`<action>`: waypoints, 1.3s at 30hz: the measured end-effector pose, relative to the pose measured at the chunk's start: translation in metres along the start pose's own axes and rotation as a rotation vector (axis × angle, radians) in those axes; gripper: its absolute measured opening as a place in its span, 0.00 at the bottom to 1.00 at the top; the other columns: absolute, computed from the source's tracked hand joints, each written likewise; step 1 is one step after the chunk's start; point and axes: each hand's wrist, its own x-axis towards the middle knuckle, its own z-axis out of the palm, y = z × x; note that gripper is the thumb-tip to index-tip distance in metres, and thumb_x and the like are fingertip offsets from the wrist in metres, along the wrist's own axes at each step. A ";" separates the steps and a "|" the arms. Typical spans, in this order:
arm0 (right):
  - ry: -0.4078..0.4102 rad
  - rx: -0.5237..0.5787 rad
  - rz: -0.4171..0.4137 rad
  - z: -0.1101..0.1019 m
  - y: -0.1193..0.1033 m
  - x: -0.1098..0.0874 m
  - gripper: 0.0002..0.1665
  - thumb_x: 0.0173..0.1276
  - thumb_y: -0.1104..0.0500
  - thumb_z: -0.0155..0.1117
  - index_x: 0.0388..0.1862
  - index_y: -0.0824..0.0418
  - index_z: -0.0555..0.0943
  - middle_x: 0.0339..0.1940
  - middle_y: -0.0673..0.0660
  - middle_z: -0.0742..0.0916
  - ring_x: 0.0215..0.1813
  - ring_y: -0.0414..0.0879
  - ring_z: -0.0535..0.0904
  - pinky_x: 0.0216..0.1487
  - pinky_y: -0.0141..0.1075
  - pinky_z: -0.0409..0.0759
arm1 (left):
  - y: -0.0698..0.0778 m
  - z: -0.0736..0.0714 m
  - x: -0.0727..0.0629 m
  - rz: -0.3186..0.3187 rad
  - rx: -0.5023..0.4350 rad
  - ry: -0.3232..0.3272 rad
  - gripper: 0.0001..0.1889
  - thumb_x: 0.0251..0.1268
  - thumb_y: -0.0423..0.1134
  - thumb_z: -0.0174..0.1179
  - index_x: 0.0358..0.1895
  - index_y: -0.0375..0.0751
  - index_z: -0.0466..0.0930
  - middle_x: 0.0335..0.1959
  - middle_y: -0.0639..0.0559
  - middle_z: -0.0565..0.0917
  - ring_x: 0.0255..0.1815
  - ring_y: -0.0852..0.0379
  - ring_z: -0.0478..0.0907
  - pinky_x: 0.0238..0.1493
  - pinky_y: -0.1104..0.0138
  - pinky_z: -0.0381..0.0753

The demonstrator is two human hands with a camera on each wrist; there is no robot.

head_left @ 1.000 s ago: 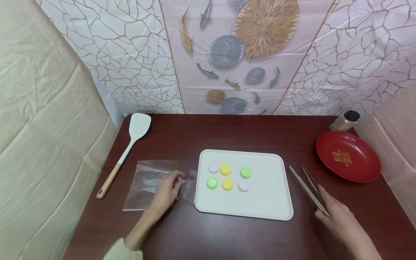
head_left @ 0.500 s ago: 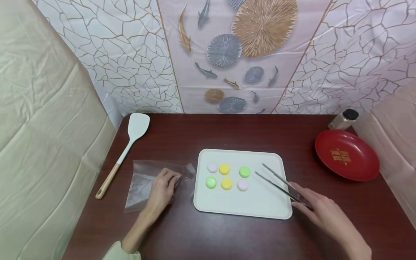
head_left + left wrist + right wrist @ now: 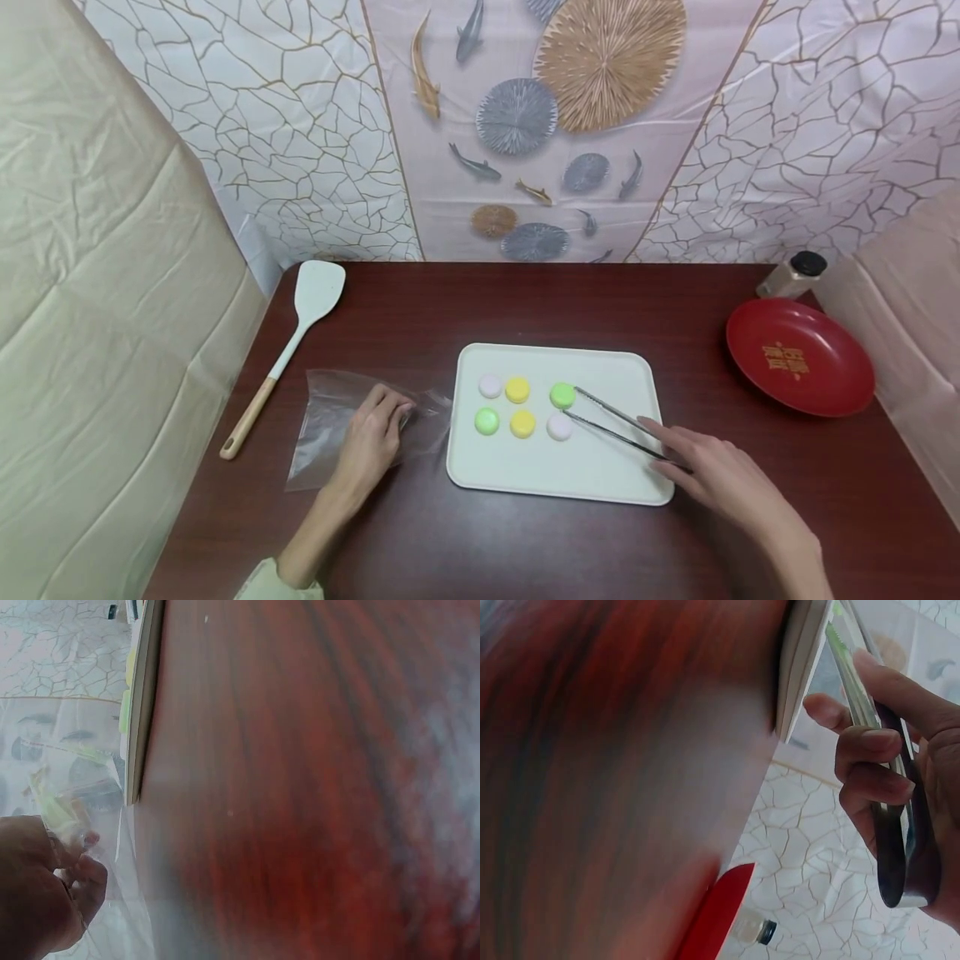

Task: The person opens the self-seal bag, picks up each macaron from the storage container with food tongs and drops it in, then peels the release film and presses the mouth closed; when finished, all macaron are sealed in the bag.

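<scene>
My right hand (image 3: 716, 475) grips a pair of metal tongs (image 3: 617, 433), fingers wrapped along both arms in the right wrist view. The tong tips reach over the white tray (image 3: 600, 479), one at the right side of a green macaron (image 3: 562, 395), the other between it and a pale lilac macaron (image 3: 559, 427). Farther left on the tray are two yellow macarons (image 3: 522, 423), another green one (image 3: 487, 421) and another lilac one (image 3: 490, 386). Beside the tray, my left hand (image 3: 371, 437) pinches the edge of a clear plastic bag (image 3: 322, 450) lying on the table.
A white spatula (image 3: 302, 337) with a wooden handle lies along the table's left side. At the right stands a red plate (image 3: 821, 354) with gold lettering, and behind it a small jar (image 3: 791, 277) with a black lid. Patterned cloth hangs at the back.
My right hand has swung the tongs left from beside the tray to the green macaron near its middle. My left hand has drawn slightly left, lifting the bag's edge a little.
</scene>
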 end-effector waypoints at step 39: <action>-0.020 -0.007 -0.448 0.014 -0.129 0.074 0.25 0.77 0.55 0.75 0.71 0.52 0.85 0.34 0.45 0.86 0.23 0.34 0.68 0.26 0.33 0.78 | 0.024 -0.020 0.011 0.126 0.092 0.003 0.06 0.70 0.26 0.71 0.36 0.38 0.85 0.35 0.49 0.81 0.39 0.48 0.80 0.41 0.54 0.84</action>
